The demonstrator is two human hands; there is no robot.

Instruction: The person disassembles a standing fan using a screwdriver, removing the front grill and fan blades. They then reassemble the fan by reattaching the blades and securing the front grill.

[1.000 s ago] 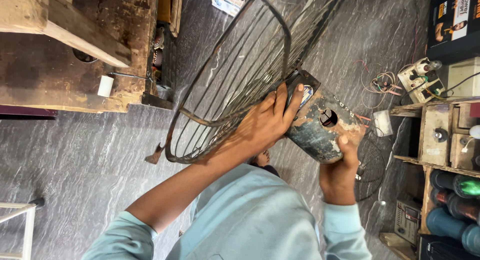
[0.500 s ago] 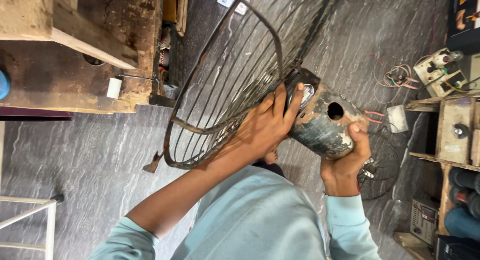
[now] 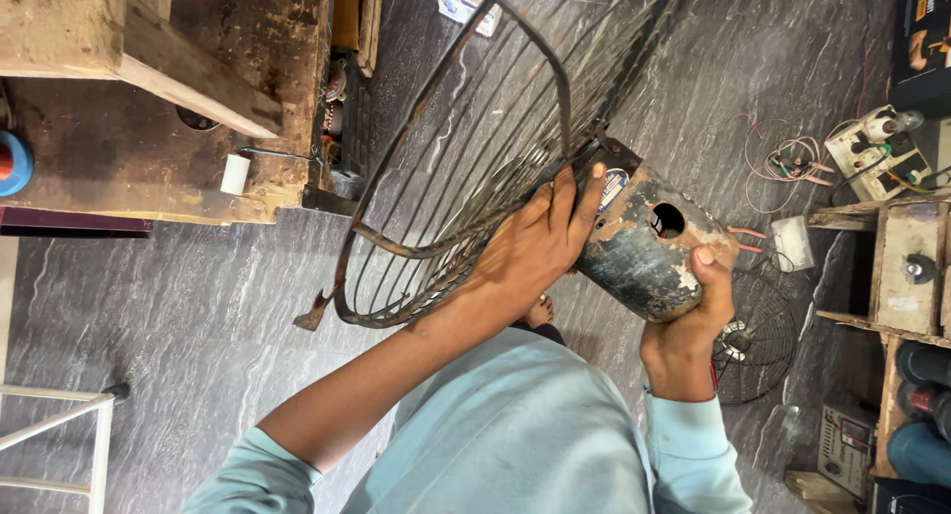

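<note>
Nearest the camera: pale blue shirt [image 3: 515,435], both forearms raised in front of the chest. Right hand [image 3: 698,321] grips the underside of the fan motor [image 3: 649,247] from below, fingers wrapped on the housing, thumb up the side, a firm grasp. Left hand [image 3: 535,247] lies flat over the joint where motor meets wire guard [image 3: 466,167], fingers spread across the motor's front edge and the inner wires, pressing more than clenching. Whole unit is held in the air at chest height, tilted, guard to the left and away, motor to the right. Handling judgement: motor housing is steel, rusty, paint flaking, prob. heavy and carries most of the weight; surface rough, so not slippery, but flakes and sharp edges are likely. Guard is thin wire, light, springy, bends if loaded; bent leg at its lower rim looks sharp. Best hold is on the motor body w/ one hand under it, second hand at the hub ring, not out on the wires. Further off, on the grey marble-pattern floor [image 3: 178,316]: a small round grille [image 3: 758,341] just beyond the right wrist, loose coloured wires [image 3: 792,162], a cream electrical box [image 3: 877,153]. Wooden bench [image 3: 149,88] top left w/ a white roll [image 3: 235,173] at its edge; wooden shelves [image 3: 906,266] at right.
</note>
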